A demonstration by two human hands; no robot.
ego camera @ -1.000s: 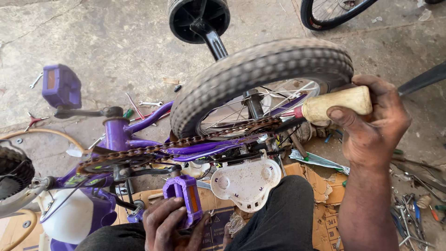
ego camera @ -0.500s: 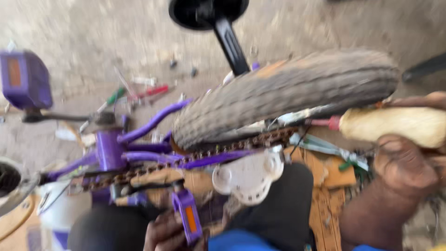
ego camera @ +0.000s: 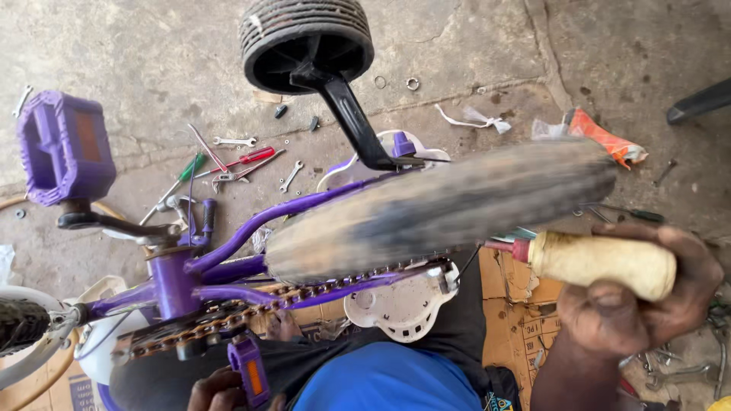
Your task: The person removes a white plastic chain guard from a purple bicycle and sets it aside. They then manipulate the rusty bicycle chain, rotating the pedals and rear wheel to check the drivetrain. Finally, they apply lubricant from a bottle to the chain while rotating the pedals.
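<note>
Right hand: fingers clamped around cream tool handle, beside the blurred rear wheel | Left hand: fingers closed on lower purple pedal | Bicycle frame: inverted, over cardboard.

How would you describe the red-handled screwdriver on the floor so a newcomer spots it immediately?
Start at the upturned purple bicycle frame and look to the concrete floor beyond it, below the black training wheel. Among the scattered tools, the red-handled screwdriver lies beside a green-handled one; its red grip alone sets it apart.
</note>
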